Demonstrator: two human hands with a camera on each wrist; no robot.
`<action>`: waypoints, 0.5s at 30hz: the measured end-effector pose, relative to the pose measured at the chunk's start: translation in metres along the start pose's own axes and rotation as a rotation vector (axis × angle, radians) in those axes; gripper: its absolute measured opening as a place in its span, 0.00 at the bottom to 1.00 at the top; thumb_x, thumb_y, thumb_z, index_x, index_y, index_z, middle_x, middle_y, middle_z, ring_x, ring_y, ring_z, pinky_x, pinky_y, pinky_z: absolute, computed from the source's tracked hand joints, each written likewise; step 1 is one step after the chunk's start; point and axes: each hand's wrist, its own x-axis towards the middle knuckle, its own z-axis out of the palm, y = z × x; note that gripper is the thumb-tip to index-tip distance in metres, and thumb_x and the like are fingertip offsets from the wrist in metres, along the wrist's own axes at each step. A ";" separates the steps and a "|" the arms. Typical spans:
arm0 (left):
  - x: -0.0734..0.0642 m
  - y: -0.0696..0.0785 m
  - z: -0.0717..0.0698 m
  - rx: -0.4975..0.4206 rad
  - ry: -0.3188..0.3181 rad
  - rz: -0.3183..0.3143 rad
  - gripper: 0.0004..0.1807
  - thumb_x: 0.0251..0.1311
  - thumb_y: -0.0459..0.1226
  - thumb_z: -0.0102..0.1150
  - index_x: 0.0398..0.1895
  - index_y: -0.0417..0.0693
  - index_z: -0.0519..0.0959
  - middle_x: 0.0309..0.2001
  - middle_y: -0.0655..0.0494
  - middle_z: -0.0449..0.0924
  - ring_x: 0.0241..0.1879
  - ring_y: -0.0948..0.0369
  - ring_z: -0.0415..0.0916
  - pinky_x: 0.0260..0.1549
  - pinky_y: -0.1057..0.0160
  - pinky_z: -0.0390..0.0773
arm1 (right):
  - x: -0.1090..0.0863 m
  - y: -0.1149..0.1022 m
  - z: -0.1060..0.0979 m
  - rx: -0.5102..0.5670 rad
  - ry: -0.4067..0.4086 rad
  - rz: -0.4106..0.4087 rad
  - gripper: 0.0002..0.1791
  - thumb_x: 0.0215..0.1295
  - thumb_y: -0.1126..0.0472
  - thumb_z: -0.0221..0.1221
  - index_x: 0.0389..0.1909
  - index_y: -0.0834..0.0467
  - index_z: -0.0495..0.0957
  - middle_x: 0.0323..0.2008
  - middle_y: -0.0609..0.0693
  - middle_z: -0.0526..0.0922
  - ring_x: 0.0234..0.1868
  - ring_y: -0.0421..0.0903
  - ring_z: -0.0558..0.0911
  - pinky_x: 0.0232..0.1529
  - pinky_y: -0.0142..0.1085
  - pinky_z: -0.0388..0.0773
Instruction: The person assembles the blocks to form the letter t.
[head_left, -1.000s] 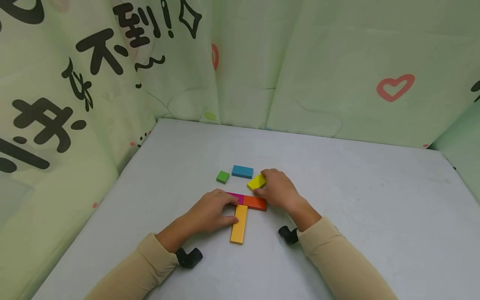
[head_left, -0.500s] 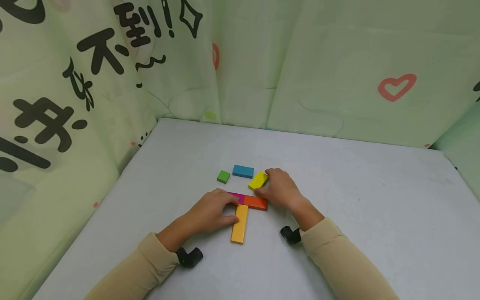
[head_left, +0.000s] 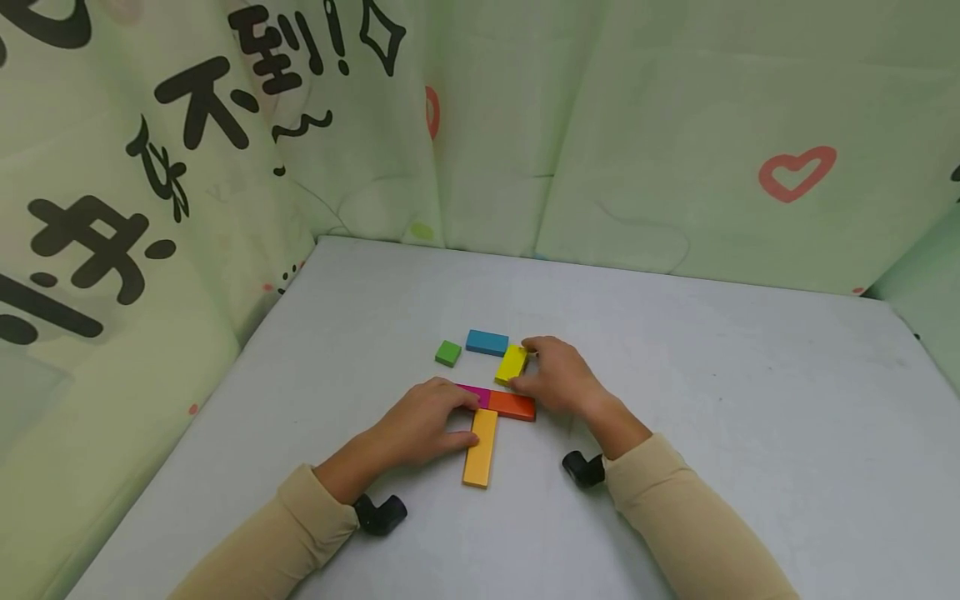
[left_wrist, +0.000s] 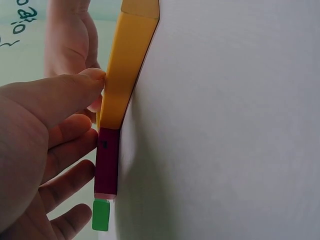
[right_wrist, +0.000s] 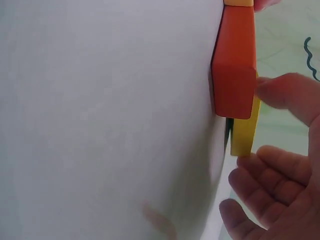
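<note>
My right hand [head_left: 558,379] pinches a yellow block [head_left: 512,364] between thumb and fingers, flat on the table. Its far end lies against or very near the right corner of a blue block [head_left: 487,342]. Nearer to me, a magenta block [head_left: 484,399] and a red-orange block [head_left: 512,406] lie end to end in a row. From that row an amber block [head_left: 481,454] extends toward me. The left hand [head_left: 420,423] has its thumb on the amber block's edge and its fingertips at the magenta block, fingers relaxed. A small green block [head_left: 448,353] lies left of the blue one.
The blocks lie on a white table [head_left: 720,417]. A pale green curtain [head_left: 637,125] with dark lettering encloses its back and sides. A black camera mount [head_left: 381,515] sits at the left wrist, and another camera mount [head_left: 582,469] at the right.
The right hand has turned the yellow block so that it stands more lengthwise, and brought it closer to the blue block. The left hand and the other blocks stay put.
</note>
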 end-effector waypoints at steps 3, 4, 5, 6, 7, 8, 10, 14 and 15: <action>0.000 0.000 0.000 -0.002 0.000 -0.002 0.23 0.58 0.48 0.72 0.55 0.50 0.82 0.51 0.57 0.81 0.56 0.56 0.72 0.55 0.56 0.76 | 0.000 -0.001 0.000 0.021 -0.019 -0.005 0.36 0.63 0.53 0.66 0.67 0.68 0.69 0.62 0.63 0.74 0.61 0.60 0.73 0.63 0.53 0.70; 0.000 0.000 0.000 -0.004 0.000 -0.003 0.23 0.58 0.48 0.72 0.55 0.50 0.82 0.51 0.57 0.81 0.56 0.56 0.72 0.55 0.56 0.76 | 0.000 -0.001 0.000 0.027 -0.026 -0.003 0.36 0.63 0.53 0.66 0.67 0.67 0.69 0.62 0.63 0.74 0.60 0.59 0.73 0.62 0.53 0.71; 0.000 0.000 0.000 -0.004 0.000 -0.003 0.24 0.58 0.48 0.72 0.55 0.50 0.82 0.50 0.57 0.81 0.56 0.56 0.72 0.55 0.56 0.76 | -0.001 -0.001 0.000 0.032 -0.031 -0.002 0.36 0.62 0.52 0.66 0.67 0.67 0.69 0.62 0.63 0.74 0.60 0.59 0.73 0.62 0.53 0.71; 0.000 0.000 0.000 -0.004 0.000 -0.003 0.24 0.58 0.48 0.72 0.55 0.50 0.82 0.50 0.57 0.81 0.56 0.56 0.72 0.55 0.56 0.76 | -0.001 -0.002 0.000 0.034 -0.036 -0.002 0.36 0.62 0.53 0.66 0.67 0.66 0.70 0.62 0.62 0.75 0.60 0.59 0.73 0.62 0.53 0.71; 0.000 0.000 0.000 -0.005 0.001 -0.002 0.24 0.58 0.48 0.72 0.55 0.50 0.82 0.50 0.57 0.81 0.56 0.56 0.72 0.55 0.56 0.76 | -0.001 -0.002 0.000 0.032 -0.041 -0.008 0.35 0.62 0.53 0.65 0.67 0.66 0.70 0.61 0.62 0.75 0.59 0.59 0.73 0.61 0.52 0.72; 0.000 0.000 0.000 -0.003 0.002 -0.001 0.24 0.58 0.48 0.72 0.55 0.50 0.82 0.50 0.57 0.81 0.56 0.56 0.72 0.55 0.56 0.76 | 0.000 -0.002 0.000 0.030 -0.045 -0.013 0.35 0.62 0.53 0.65 0.66 0.66 0.70 0.61 0.62 0.75 0.59 0.58 0.73 0.61 0.52 0.72; 0.000 0.000 0.000 -0.004 0.004 0.005 0.23 0.58 0.47 0.72 0.55 0.49 0.82 0.50 0.57 0.81 0.56 0.56 0.72 0.55 0.56 0.76 | 0.000 -0.002 0.000 0.029 -0.051 -0.018 0.35 0.62 0.53 0.65 0.67 0.66 0.70 0.61 0.61 0.75 0.59 0.58 0.73 0.60 0.52 0.73; 0.000 0.000 0.000 -0.012 0.011 0.022 0.23 0.58 0.47 0.72 0.54 0.48 0.82 0.49 0.57 0.82 0.55 0.56 0.72 0.55 0.56 0.76 | 0.002 -0.003 0.002 0.027 -0.057 -0.014 0.35 0.62 0.54 0.66 0.67 0.65 0.70 0.62 0.60 0.75 0.60 0.57 0.74 0.60 0.51 0.73; 0.000 -0.001 0.000 -0.014 0.012 0.026 0.23 0.58 0.47 0.72 0.54 0.48 0.82 0.49 0.57 0.82 0.55 0.56 0.72 0.55 0.56 0.76 | 0.002 -0.003 0.002 0.025 -0.058 -0.011 0.35 0.62 0.54 0.66 0.67 0.64 0.70 0.62 0.60 0.75 0.60 0.57 0.74 0.60 0.51 0.73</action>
